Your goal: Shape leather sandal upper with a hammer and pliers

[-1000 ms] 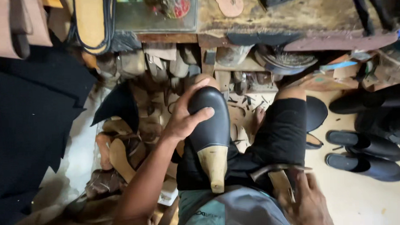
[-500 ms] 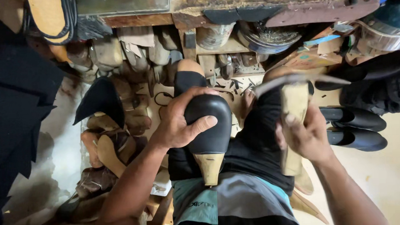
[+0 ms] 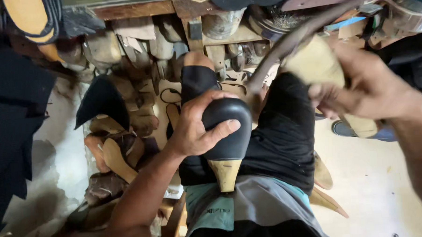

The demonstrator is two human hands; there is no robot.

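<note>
My left hand grips a black leather shoe upper stretched over a tan wooden last, which rests toe-away on my left thigh. My right hand is raised at the right, closed around a tan wooden-handled tool with a long curved dark metal head. The tool's head hangs above and to the right of the shoe, apart from it. My knees in black shorts lie under both.
A low wooden workbench with tins and scraps stands just beyond my knees. Wooden lasts and leather pieces pile up on the floor at left. Dark fabric fills the far left. A dark shoe lies at the right.
My right hand has lifted the tool from beside my lap up to head height at the right. The left hand keeps its grip on the shoe. The view has come closer.
</note>
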